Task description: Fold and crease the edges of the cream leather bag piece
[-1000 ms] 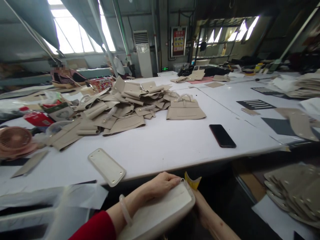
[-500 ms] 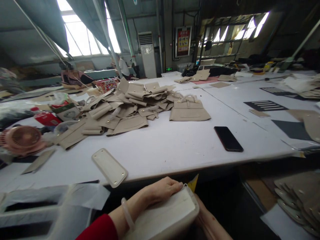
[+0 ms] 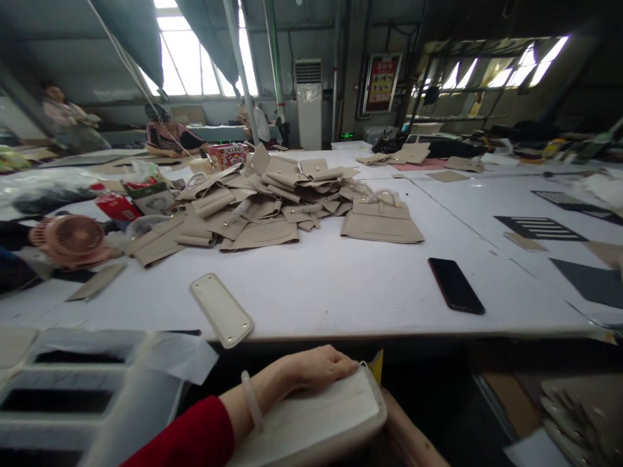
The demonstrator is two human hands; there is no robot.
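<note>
My left hand lies flat, fingers stretched, on top of a cream rounded panel held below the table's front edge. My right arm reaches under that panel; its hand is hidden beneath it. A small yellow scrap sticks up just behind the panel's far corner. On the white table, a second cream panel with small studs lies near the front edge, just ahead of my left hand.
A heap of beige bag pieces and a beige handbag sit mid-table. A black phone lies to the right, a pink fan at left. Other people are at the far left. White cut-out sheets lie at lower left.
The view has swung left and tilted slightly, so table items shifted right in frame. My left hand stays flat on the cream panel; the right forearm shows less.
</note>
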